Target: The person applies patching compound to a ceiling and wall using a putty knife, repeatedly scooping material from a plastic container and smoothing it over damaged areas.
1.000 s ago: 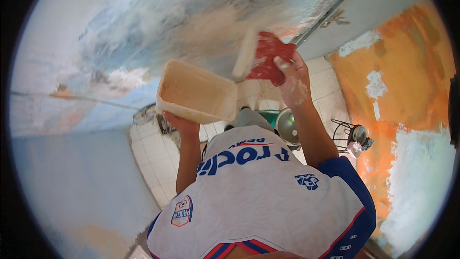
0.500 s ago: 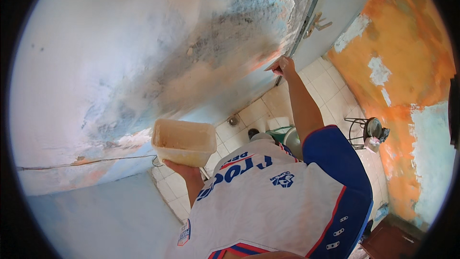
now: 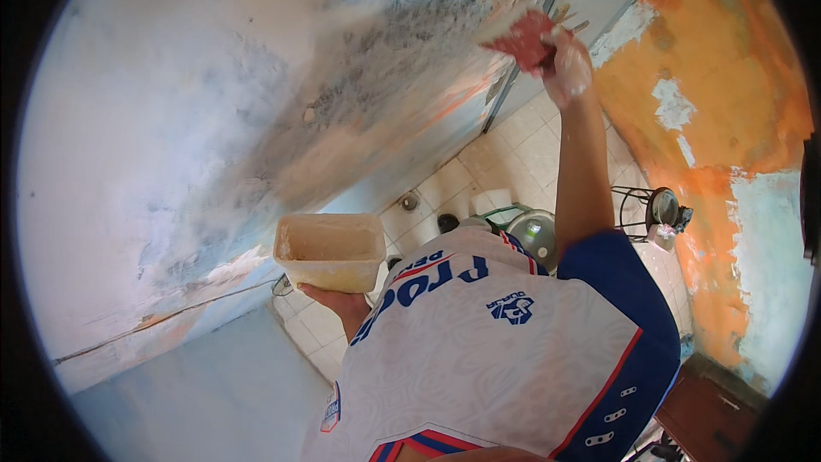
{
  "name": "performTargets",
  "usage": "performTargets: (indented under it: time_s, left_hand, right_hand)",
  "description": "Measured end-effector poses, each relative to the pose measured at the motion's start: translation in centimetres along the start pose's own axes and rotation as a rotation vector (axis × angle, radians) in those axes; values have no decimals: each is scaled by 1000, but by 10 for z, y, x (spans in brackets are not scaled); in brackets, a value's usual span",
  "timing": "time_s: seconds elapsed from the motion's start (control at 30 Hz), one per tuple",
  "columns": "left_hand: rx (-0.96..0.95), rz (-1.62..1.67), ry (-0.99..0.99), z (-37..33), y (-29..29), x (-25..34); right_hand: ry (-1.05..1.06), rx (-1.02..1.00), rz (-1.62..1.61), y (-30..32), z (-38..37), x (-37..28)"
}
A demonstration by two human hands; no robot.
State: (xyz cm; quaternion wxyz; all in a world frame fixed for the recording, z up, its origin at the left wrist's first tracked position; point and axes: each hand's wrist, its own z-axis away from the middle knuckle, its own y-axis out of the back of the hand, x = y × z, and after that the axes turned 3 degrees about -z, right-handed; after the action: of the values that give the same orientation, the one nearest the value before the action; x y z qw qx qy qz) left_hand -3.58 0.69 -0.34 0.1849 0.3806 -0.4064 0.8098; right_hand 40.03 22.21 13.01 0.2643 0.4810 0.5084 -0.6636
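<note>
My left hand [image 3: 339, 299] supports a cloudy rectangular plastic tub [image 3: 332, 276] from below. Smears and pale yellowish stuff show on the tub's inside and walls. Raised at the upper right, my right hand [image 3: 569, 67] is closed round a flat red putty spreader [image 3: 528, 39], with whitish residue on hand and wrist. The spreader's pale edge is blurred and points at the patchy wall [image 3: 342, 111]; whether it touches cannot be told. Grey-black stains, white filler and orange streaks mark that wall.
A grey door frame [image 3: 539, 8] stands beside the right hand. Farther right is an orange wall [image 3: 701, 60] with bare patches. A black metal stand [image 3: 637, 210] is on the tiled floor [image 3: 513, 150]. A cable [image 3: 171, 315] runs along the lower left wall.
My right hand has risen up and to the right with the spreader, whose red face now shows. The tub in my left hand has barely moved.
</note>
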Motion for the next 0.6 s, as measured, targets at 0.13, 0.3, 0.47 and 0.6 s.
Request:
performTargets:
  time_s: [0.13,0.3,0.47,0.6]
  left_hand:
    - [-72,31,-24,-12,-8,-3]
    - [-149,27,18,-33,4,-8]
    - [-153,30,-17,-27,5,-7]
    - [-113,61,49,-28,9,-15]
  right_hand:
    - [-141,173,72,62,1,124]
    - [-353,115,-6,74,-39,254]
    - [-113,-38,90,-30,-44,77]
    - [100,-128,2,-33,-20,-45]
